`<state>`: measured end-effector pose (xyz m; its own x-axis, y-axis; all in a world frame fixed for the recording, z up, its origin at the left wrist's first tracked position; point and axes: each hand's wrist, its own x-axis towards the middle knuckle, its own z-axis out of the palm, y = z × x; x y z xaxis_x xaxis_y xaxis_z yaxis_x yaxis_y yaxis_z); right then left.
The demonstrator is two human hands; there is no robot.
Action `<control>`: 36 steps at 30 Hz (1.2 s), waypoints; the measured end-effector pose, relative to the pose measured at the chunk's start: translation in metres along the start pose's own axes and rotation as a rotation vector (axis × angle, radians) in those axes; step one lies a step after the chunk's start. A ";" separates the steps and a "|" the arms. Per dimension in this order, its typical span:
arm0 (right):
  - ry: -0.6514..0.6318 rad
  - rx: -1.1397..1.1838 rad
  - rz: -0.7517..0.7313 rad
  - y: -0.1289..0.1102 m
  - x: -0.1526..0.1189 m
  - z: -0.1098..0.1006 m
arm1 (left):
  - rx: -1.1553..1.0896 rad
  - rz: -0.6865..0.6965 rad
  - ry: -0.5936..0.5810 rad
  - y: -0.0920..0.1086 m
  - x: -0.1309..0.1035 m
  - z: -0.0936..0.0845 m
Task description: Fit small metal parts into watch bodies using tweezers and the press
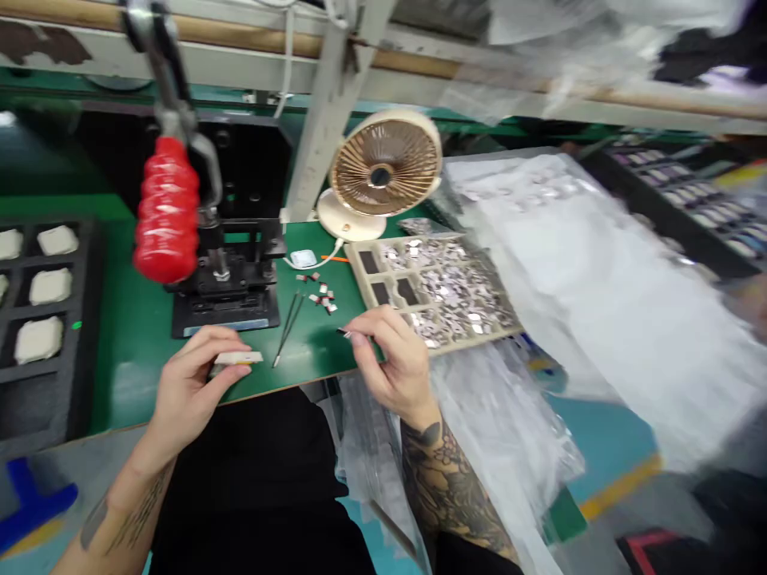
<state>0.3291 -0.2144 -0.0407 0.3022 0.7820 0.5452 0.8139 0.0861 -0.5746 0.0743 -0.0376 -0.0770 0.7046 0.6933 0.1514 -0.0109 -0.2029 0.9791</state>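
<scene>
My left hand (200,375) pinches a flat white piece (238,358) above the front edge of the green table. In my right hand (392,359), a small dark piece (343,332) with a light part is held between thumb and forefinger, left of the compartment tray. Metal tweezers (288,329) lie on the table between the hands. Beyond them, several small white, red and black pieces (324,300) are scattered. The beige tray (353,267) holds many small shiny parts (459,287) in its compartments.
A press with a red handle (166,212) stands behind my left hand. A black tray (84,335) with white pieces is at the left. Behind the beige tray stands a small fan (383,168). Plastic sheeting (569,279) covers the right side.
</scene>
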 end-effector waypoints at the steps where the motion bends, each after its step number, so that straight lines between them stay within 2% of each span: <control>1: -0.040 0.074 -0.041 -0.008 0.007 0.012 | -0.037 -0.035 -0.012 0.001 0.001 0.000; 5: -0.143 0.246 -0.138 -0.030 0.034 0.050 | -0.179 -0.153 -0.048 0.000 0.000 -0.001; 9: -0.256 0.198 -0.190 -0.037 0.048 0.066 | -0.160 -0.170 -0.055 -0.004 -0.004 -0.003; 14: -0.356 0.237 -0.149 -0.035 0.051 0.072 | -0.133 -0.177 -0.051 -0.005 -0.007 -0.004; 19: -0.283 0.368 0.015 -0.032 0.050 0.081 | -0.189 -0.195 -0.059 -0.006 -0.006 -0.004; 27: -0.291 0.431 -0.021 -0.027 0.055 0.079 | -0.187 -0.203 -0.052 0.000 -0.005 -0.004; 30: -0.325 0.436 0.020 -0.028 0.055 0.079 | -0.180 -0.181 -0.043 0.000 -0.004 -0.005; 36: -0.385 0.406 0.086 -0.028 0.062 0.085 | -0.096 -0.115 -0.112 0.000 -0.002 -0.009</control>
<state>0.2835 -0.1157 -0.0426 0.0944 0.9587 0.2682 0.5152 0.1835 -0.8372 0.0665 -0.0331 -0.0765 0.7797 0.6256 0.0270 0.0101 -0.0557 0.9984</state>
